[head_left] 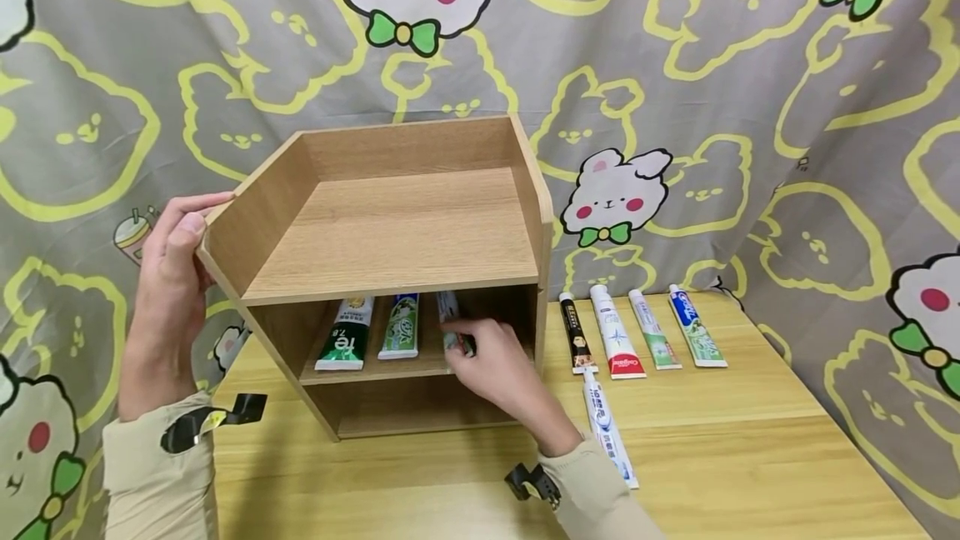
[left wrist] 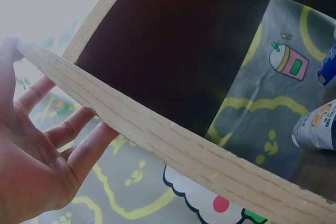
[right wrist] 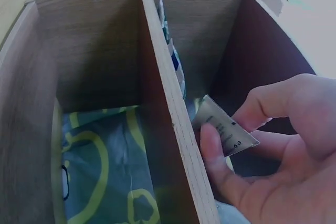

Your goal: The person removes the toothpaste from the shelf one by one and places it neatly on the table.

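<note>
A wooden shelf unit (head_left: 405,223) stands on the table, and my left hand (head_left: 176,273) grips the edge of its left side panel, thumb on one side and fingers on the other. In the middle compartment, my right hand (head_left: 491,357) pinches the flat end of a toothpaste tube (right wrist: 226,129) between thumb and fingers. The cap end of that tube points to the back of the compartment. To its left lie a green-and-white toothpaste tube (head_left: 401,327) and a dark green and white tube (head_left: 347,336), side by side on the same board (head_left: 311,372).
Right of the shelf lie a black tube (head_left: 576,332), a red-and-white Colgate tube (head_left: 617,336), a white-and-green tube (head_left: 655,332) and a blue-and-green tube (head_left: 697,327). A white-and-blue tube (head_left: 609,432) lies nearer the front. A patterned curtain (head_left: 720,107) hangs behind the table (head_left: 750,457).
</note>
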The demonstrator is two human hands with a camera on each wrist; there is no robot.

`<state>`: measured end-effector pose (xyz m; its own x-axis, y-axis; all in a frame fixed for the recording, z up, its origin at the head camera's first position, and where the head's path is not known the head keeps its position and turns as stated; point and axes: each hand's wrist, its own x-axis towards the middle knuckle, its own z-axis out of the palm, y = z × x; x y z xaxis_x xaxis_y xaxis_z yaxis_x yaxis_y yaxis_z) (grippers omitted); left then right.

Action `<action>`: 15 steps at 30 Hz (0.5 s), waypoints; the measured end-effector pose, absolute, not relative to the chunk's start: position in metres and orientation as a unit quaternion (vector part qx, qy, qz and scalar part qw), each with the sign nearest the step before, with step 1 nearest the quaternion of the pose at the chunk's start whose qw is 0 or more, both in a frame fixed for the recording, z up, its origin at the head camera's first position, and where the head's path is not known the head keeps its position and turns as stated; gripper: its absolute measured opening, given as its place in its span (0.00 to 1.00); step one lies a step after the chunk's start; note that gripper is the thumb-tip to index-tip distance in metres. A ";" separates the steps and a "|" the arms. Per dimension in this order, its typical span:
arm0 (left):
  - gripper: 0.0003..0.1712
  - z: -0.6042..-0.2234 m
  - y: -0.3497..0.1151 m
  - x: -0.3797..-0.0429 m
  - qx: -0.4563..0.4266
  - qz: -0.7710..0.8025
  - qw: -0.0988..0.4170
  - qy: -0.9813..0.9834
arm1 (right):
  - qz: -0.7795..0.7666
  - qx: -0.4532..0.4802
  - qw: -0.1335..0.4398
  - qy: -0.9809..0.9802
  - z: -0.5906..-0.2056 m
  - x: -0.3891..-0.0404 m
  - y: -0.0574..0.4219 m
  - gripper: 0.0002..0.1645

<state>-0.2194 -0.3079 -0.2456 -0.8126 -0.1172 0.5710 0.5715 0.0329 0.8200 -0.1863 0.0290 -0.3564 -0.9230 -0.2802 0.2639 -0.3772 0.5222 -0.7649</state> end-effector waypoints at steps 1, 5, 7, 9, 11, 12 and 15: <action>0.22 -0.246 -0.308 -0.219 -0.170 -0.676 0.254 -0.670 | 0.462 0.187 0.051 -0.866 -0.357 -0.185 0.031 0.24; 0.22 -0.247 -0.309 -0.219 -0.175 -0.679 0.251 -0.667 | 0.496 0.187 0.040 -0.847 -0.361 -0.183 0.038 0.24; 0.22 -0.247 -0.309 -0.219 -0.175 -0.681 0.250 -0.666 | 0.513 0.190 0.035 -0.836 -0.364 -0.183 0.041 0.24; 0.22 -0.247 -0.309 -0.219 -0.173 -0.682 0.251 -0.665 | 0.542 0.190 0.026 -0.818 -0.367 -0.182 0.044 0.24; 0.22 -0.247 -0.309 -0.219 -0.171 -0.682 0.252 -0.665 | 0.580 0.188 0.010 -0.793 -0.370 -0.181 0.045 0.24; 0.22 -0.247 -0.309 -0.219 -0.170 -0.681 0.253 -0.665 | 0.599 0.187 0.003 -0.778 -0.371 -0.181 0.046 0.24; 0.22 -0.247 -0.308 -0.220 -0.171 -0.680 0.253 -0.667 | 0.647 0.179 -0.017 -0.741 -0.374 -0.179 0.047 0.24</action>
